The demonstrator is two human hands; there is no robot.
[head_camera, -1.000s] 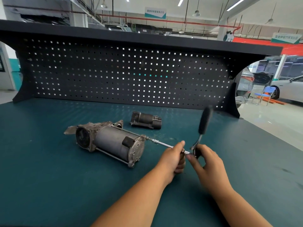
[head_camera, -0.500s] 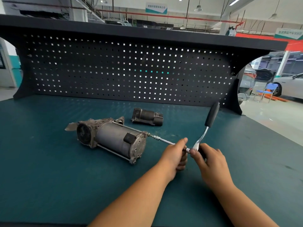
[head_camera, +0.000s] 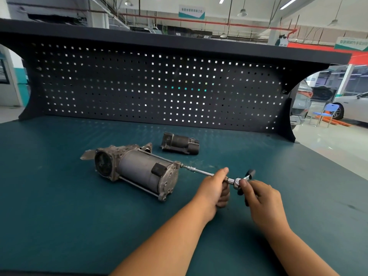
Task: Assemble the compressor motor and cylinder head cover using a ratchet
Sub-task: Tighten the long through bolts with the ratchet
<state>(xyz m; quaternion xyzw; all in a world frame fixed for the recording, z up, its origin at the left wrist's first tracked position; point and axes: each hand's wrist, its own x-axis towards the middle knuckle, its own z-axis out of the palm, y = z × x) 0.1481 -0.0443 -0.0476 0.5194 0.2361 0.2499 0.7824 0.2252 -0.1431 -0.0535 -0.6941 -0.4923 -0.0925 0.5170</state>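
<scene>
Nearest the camera, two bare forearms reach in from the bottom edge over the green bench top (head_camera: 59, 216). The left hand (head_camera: 214, 189) is wrapped round the extension bar (head_camera: 201, 171), fingers curled under it and thumb lying along the top, a firm grip. Just to its right, the right hand (head_camera: 262, 200) pinches the shiny head of the ratchet (head_camera: 237, 181) between thumb and fingertips, clamped on the tool. The ratchet's black handle points away from the camera, up and to the right, and is strongly foreshortened. Both hands sit close together, low over the mat.

Follow the bar leftward: its far tip meets a bolt on the end plate of the compressor motor (head_camera: 139, 168). The motor lies on its side on the bench, a grey cylinder with long through-bolts along its flanks and a round opening facing left.

Behind the motor, apart from it, a smaller dark component (head_camera: 180, 144) lies on the mat.

Further back stands the black pegboard (head_camera: 139, 86) under its shelf. Beyond it, at far right, are a blue chair (head_camera: 329, 109) and a white car (head_camera: 356, 108) on the workshop floor.
</scene>
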